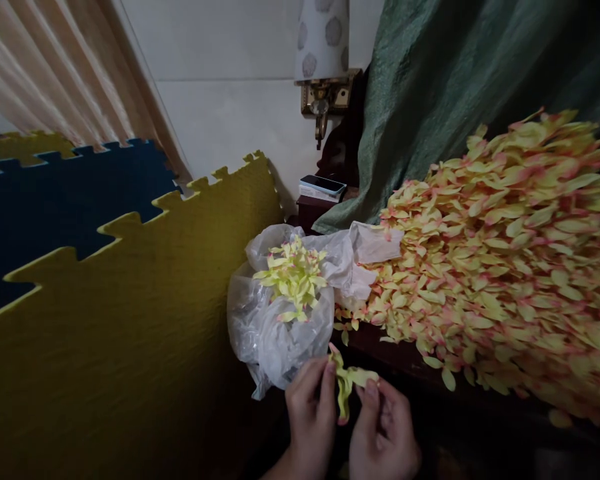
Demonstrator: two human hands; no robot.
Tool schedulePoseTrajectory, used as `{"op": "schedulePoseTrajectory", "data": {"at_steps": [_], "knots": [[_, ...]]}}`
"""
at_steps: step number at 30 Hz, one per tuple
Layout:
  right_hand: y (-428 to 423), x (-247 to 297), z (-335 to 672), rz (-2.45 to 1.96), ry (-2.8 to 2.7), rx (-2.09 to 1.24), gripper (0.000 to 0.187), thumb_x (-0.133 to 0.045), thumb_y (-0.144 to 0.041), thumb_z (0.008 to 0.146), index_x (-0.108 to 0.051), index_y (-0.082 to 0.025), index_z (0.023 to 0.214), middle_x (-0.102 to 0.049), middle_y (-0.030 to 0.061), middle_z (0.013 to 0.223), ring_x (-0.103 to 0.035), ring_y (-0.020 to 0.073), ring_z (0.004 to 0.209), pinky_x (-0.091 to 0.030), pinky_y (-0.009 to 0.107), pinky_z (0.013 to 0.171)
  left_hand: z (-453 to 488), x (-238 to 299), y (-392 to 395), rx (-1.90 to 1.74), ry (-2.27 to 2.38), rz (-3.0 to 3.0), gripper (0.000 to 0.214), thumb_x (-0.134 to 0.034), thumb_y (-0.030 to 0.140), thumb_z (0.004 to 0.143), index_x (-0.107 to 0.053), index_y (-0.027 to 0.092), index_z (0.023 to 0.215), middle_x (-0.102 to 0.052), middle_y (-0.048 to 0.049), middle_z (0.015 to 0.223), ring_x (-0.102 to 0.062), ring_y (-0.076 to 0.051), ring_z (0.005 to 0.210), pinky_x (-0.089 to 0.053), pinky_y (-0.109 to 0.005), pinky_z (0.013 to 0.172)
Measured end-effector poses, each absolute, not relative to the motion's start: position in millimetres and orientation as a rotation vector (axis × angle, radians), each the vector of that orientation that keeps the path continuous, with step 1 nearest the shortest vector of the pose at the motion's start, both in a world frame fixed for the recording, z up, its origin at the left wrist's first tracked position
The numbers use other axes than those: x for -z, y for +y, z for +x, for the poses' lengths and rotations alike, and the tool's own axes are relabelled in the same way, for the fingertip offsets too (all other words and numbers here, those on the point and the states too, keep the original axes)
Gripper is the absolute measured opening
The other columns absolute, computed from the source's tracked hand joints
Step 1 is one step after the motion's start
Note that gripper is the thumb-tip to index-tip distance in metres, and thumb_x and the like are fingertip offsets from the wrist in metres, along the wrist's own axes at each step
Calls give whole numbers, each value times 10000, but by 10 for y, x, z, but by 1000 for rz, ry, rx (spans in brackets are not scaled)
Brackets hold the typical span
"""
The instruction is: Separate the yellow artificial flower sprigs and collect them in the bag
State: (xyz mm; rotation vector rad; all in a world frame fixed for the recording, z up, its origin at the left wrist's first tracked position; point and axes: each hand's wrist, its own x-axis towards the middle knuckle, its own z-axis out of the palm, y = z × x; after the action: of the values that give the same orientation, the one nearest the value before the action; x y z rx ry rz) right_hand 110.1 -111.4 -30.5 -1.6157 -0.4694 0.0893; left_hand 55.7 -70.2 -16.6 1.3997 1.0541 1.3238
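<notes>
Fingers of L hand [313,403] & R hand [387,427] pinched narrow on yel. flower [347,379] betw. them; bag [280,353] w/ others [297,273] just beyond, big pile [505,267] to R.

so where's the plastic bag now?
Head view, just below centre: the bag sits beyond the left hand, between the yellow mat on the left and flower pile on the right.

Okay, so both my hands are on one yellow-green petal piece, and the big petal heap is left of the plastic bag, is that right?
Not quite: the head view shows the big petal heap right of the plastic bag. Your left hand and right hand are indeed on one yellow-green petal piece.
</notes>
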Motion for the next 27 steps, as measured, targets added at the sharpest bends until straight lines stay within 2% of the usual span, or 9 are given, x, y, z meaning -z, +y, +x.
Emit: {"op": "schedulePoseTrajectory", "data": {"at_steps": [5, 9, 13, 19, 23, 27], "knots": [[-845, -6, 1131, -1474, -355, -174, 292, -598, -484, 864, -527, -206, 918, -698, 95, 849, -699, 193, 689, -569, 266, 585, 481, 5, -393, -1518, 1171, 1060, 294, -635, 441, 841, -685, 163, 761, -646, -13, 701, -587, -153, 661, -471, -218, 605], [-633, -144, 1127, -1305, -385, -370, 248, -579, -449, 885, -534, -211, 938, -677, 53, 861, -684, 172, 753, -562, 260, 633, 303, -94, -174, -1594, 1131, 819, 349, -699, 505, 764, -704, 159, 807, -670, -6, 724, -586, -140, 662, -475, -219, 619], [-447, -153, 1048, -1230, -422, -441, 219, -584, -424, 885, -528, -217, 927, -648, 18, 786, -654, 156, 690, -535, 243, 598, 111, -126, 18, -1623, 1067, 589, 386, -772, 507, 671, -698, 148, 789, -668, -6, 745, -599, -131, 675, -510, -236, 648], [-227, -138, 1197, -1188, -508, -234, 141, -555, -364, 907, -493, -238, 902, -601, 3, 817, -614, 150, 659, -536, 271, 610, -198, -123, 239, -1815, 1060, 426, 336, -772, 462, 695, -654, 164, 795, -608, 40, 736, -564, -80, 609, -510, -194, 603], [155, -299, 1471, -1213, -639, -72, 169, -661, -338, 833, -594, -198, 899, -644, 48, 856, -637, 187, 781, -531, 322, 747, -187, -93, 226, -1667, 1048, 553, 335, -771, 447, 704, -692, 152, 843, -682, -5, 761, -610, -110, 619, -489, -189, 559], [611, -498, 1611, -1368, -1262, 116, 135, -650, -281, 805, -702, -168, 857, -684, 122, 1002, -635, 281, 973, -475, 476, 939, -52, -64, 170, -1550, 1076, 748, 343, -741, 449, 742, -751, 144, 900, -754, -67, 816, -685, -186, 749, -538, -257, 682]]}}
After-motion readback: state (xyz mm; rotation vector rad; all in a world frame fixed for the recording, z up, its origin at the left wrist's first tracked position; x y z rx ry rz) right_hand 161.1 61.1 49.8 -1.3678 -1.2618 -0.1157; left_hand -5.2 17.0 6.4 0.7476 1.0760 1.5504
